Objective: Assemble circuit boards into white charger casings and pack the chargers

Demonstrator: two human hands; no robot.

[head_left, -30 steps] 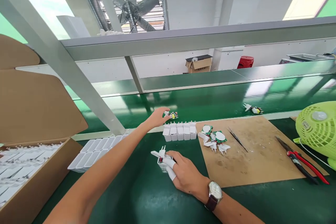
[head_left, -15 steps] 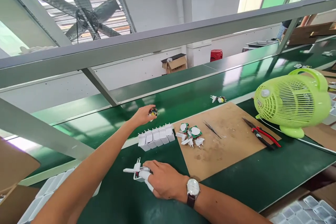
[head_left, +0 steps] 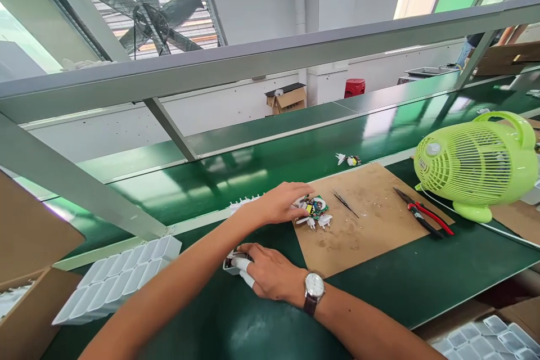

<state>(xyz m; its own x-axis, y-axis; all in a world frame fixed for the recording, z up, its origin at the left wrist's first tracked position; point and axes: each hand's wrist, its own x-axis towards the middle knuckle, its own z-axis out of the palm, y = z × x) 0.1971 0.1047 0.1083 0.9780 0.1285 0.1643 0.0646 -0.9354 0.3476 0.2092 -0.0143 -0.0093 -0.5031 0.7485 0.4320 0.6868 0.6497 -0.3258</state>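
My left hand (head_left: 283, 202) reaches across to the cardboard sheet, its thumb and fingers closed around a small circuit board with a yellow part (head_left: 310, 209). That board is at a pile of green boards (head_left: 322, 206) and white two-pin plugs (head_left: 324, 220). Nearer to me, my right hand (head_left: 265, 273) grips a small white open case (head_left: 235, 268), with white covers on some fingers. Something dark shows inside the case; my left forearm passes close by and may hide part of it. Behind that forearm, a row of white plug cases (head_left: 242, 201) shows only its tops.
Tweezers (head_left: 345, 203) and red-black pliers (head_left: 424, 218) lie on the cardboard sheet (head_left: 371, 236). A green fan (head_left: 472, 166) stands at right. On the belt lies another plug with a board (head_left: 348, 160). White cases in rows (head_left: 118, 281) and a carton (head_left: 54, 298) are at left.
My left hand has moved right from the belt to the pile with the circuit board. My right hand stays nearly in place; the plug sticking out beside its case no longer shows.
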